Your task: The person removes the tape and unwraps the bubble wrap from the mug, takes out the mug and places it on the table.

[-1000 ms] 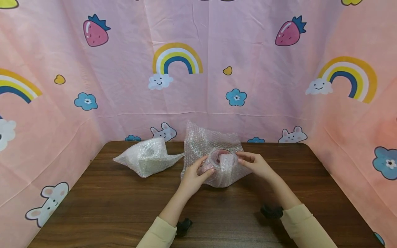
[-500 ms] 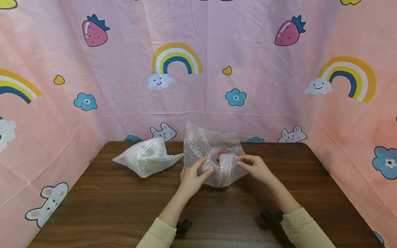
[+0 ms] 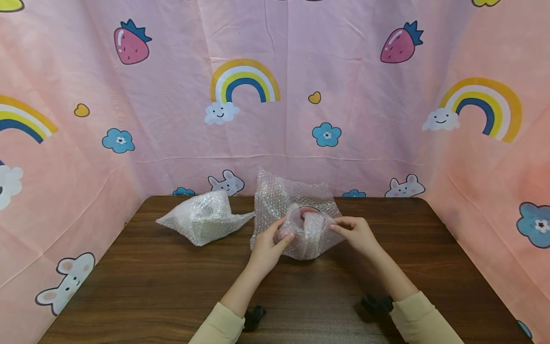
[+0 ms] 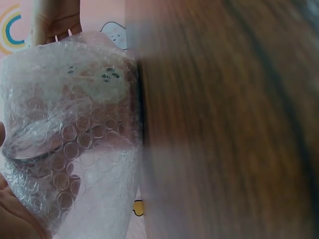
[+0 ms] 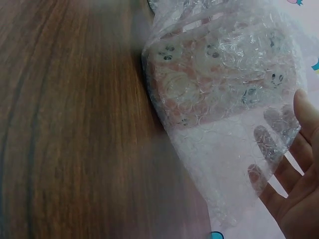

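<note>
A pink round cup [image 3: 308, 210] with a dark rim stands partly wrapped in clear bubble wrap [image 3: 275, 193], its mouth facing up. Pale animal faces on the cup [image 5: 179, 89] show through the wrap in the right wrist view. My left hand [image 3: 269, 243] grips the wrapped cup from the left, thumb in front. On the other side, my right hand [image 3: 355, 232] pinches the wrap between thumb and fingers. In the right wrist view, fingertips [image 5: 279, 169] show through the thin sheet. A folded strip of wrap lies over the cup's front and into its mouth.
Another bubble-wrapped bundle [image 3: 208, 220] sits left of the cup, its contents hard to make out. Behind the cup, loose wrap rises against the pink patterned curtain [image 3: 283, 119]. The brown wooden table [image 3: 172, 291] extends around both.
My right hand has drawn the wrap at the cup's mouth slightly, and more of the cup's inside shows. Its fingers have shifted a little along the edge. My left hand stays nearly still.
</note>
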Demonstrator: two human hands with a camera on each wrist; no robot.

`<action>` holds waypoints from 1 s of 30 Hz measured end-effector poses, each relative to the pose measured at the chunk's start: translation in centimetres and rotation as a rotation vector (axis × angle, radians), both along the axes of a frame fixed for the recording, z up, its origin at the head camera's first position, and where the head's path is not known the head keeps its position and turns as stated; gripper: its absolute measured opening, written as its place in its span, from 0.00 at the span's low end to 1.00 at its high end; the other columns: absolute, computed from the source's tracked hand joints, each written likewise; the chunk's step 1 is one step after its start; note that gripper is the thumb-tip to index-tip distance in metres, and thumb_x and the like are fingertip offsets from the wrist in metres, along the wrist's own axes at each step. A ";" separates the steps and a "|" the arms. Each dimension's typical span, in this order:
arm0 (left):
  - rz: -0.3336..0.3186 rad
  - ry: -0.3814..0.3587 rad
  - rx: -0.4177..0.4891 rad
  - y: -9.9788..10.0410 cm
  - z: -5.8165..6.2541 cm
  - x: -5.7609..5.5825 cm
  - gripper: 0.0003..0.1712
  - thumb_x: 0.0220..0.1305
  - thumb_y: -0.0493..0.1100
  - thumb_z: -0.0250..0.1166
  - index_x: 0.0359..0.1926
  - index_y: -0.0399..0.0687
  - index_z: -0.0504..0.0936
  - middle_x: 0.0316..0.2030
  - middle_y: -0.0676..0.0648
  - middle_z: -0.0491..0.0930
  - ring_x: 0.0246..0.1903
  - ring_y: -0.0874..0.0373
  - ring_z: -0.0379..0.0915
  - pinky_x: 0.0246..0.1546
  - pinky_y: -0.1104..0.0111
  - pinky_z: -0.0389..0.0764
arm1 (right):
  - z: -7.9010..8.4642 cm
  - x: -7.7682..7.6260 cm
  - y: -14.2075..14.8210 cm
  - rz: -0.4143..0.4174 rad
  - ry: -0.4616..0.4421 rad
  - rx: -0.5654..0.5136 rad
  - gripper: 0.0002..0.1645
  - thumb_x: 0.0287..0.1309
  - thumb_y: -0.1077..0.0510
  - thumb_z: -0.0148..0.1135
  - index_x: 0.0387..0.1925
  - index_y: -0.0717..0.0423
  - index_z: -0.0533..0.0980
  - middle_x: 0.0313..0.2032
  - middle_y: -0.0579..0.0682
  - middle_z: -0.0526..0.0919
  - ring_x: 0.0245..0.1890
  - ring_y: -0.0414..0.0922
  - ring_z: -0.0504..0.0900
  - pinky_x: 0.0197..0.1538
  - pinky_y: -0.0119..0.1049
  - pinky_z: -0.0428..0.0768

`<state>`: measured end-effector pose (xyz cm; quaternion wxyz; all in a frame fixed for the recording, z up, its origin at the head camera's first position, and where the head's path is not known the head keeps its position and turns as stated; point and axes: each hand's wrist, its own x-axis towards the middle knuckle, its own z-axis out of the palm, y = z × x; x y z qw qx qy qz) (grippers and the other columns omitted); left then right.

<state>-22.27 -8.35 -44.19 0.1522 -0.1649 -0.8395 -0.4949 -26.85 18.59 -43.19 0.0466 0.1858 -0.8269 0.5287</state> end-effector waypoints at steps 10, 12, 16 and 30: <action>0.010 0.031 0.007 -0.1 0.0 0.3 0.30 0.66 0.53 0.62 0.63 0.44 0.72 0.58 0.41 0.74 0.58 0.48 0.69 0.56 0.51 0.70 | -0.4 0.5 0.3 -0.049 0.025 -0.031 0.15 0.58 0.57 0.67 0.43 0.64 0.83 0.42 0.57 0.85 0.42 0.47 0.80 0.36 0.35 0.80; 0.006 0.031 0.002 -0.2 0.0 0.3 0.29 0.66 0.52 0.62 0.63 0.42 0.72 0.58 0.41 0.74 0.59 0.47 0.68 0.57 0.51 0.69 | -0.5 0.7 0.4 -0.057 0.025 -0.041 0.14 0.58 0.57 0.67 0.42 0.64 0.84 0.42 0.57 0.85 0.41 0.45 0.80 0.36 0.34 0.79; -0.017 0.031 -0.008 -0.4 -0.2 0.4 0.28 0.67 0.51 0.61 0.62 0.39 0.71 0.58 0.40 0.74 0.58 0.47 0.69 0.57 0.52 0.69 | -0.5 1.1 0.6 -0.063 0.046 -0.043 0.14 0.57 0.59 0.68 0.41 0.65 0.84 0.41 0.57 0.85 0.42 0.43 0.81 0.41 0.31 0.78; -0.022 -0.039 -0.037 -1.5 0.2 1.1 0.26 0.70 0.51 0.57 0.60 0.39 0.68 0.58 0.32 0.71 0.59 0.39 0.66 0.55 0.46 0.69 | 1.2 3.3 1.3 -0.046 0.062 -0.029 0.09 0.56 0.67 0.66 0.39 0.69 0.82 0.39 0.60 0.84 0.39 0.37 0.79 0.40 0.29 0.77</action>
